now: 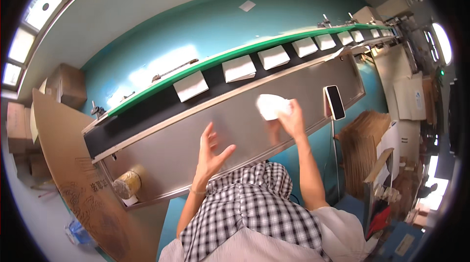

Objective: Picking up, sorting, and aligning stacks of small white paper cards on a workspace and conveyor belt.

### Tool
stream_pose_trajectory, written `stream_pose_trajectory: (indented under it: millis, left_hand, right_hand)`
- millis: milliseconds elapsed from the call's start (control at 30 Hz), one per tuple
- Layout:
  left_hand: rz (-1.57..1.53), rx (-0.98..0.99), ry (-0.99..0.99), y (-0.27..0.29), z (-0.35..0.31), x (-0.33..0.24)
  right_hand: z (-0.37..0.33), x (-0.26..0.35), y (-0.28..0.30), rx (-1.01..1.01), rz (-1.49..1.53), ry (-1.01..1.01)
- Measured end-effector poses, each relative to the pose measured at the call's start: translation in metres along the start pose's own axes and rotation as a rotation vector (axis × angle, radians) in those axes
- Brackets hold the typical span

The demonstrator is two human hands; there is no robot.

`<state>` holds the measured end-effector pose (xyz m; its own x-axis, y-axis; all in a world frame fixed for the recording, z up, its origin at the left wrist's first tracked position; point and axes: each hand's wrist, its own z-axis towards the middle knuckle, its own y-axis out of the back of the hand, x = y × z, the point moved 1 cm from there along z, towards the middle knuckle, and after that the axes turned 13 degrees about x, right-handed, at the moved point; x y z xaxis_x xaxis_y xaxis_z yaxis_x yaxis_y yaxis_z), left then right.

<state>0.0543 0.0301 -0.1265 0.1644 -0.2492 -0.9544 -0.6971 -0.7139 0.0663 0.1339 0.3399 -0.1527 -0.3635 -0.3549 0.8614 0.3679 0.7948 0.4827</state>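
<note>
Above the metal tabletop, my right hand grips a white stack of thin sheets by its right side. Motion blurs the stack, so its layers cannot be made out. My left hand hovers over the near part of the tabletop, fingers spread and nothing in it. Beyond both hands runs a black conveyor belt carrying a row of similar white stacks. The closest of these stacks lies ahead and to the left, with another stack to its right.
A phone stands at the tabletop's right, a cable hanging below it. A yellowish roll or jar sits at the left end. Along the belt's far side runs a green rail. Cardboard rises at left; brown sheets are piled at right.
</note>
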Motion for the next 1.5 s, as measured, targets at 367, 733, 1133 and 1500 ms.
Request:
stream_pose_trajectory:
  millis: [367, 733, 1133, 1500]
  left_hand:
    - [-1.091, 0.039, -0.169, 0.012, -0.012, -0.002]
    - [-1.194, -0.206, -0.395, 0.010, -0.055, 0.021]
    - [-1.199, -0.153, -0.491, 0.044, -0.077, 0.040]
    - [-1.264, -0.118, -0.571, 0.105, -0.121, 0.065]
  right_hand:
    - [-0.056, 0.181, -0.084, 0.498, 0.174, 0.564]
    - [-0.058, 0.177, -0.122, 0.488, 0.036, 1.011]
    - [-0.081, 0.194, -0.162, 0.488, -0.079, 1.113]
    - [-0.119, 0.235, -0.229, 0.514, -0.232, 1.148]
